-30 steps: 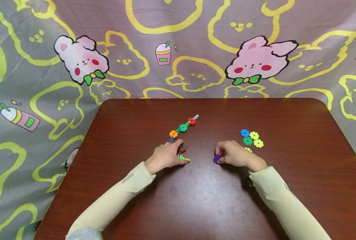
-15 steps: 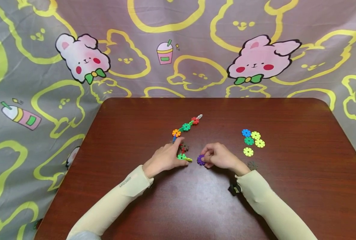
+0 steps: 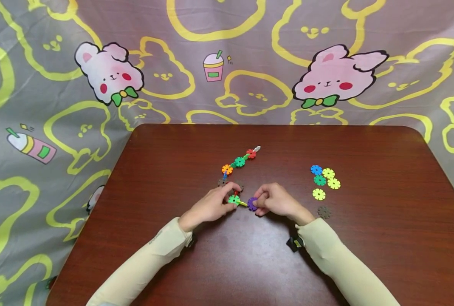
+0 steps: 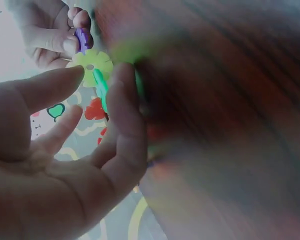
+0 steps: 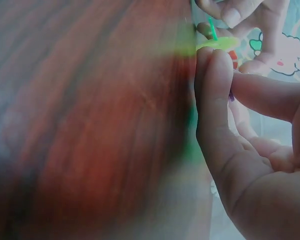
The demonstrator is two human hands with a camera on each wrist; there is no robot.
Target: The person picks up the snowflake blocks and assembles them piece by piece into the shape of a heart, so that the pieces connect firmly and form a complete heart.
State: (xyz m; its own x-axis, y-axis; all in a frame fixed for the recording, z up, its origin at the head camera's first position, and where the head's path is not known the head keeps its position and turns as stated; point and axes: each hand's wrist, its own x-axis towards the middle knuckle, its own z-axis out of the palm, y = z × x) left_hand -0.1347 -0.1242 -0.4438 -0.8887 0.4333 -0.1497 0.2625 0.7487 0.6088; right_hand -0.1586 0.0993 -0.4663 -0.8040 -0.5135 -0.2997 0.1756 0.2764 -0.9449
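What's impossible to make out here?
Whether purple disc and yellow disc are joined: too small, head view; right hand hides it, right wrist view.
Part of the disc chain: behind left hand, head view.
Right sleeve: cut by bottom edge, head view.
Tabletop detail: blurred, right wrist view.

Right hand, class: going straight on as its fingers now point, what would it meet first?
Probably the yellow disc joined to the green disc, just beyond the purple disc the right hand pinches; whether yellow and purple touch is unclear.
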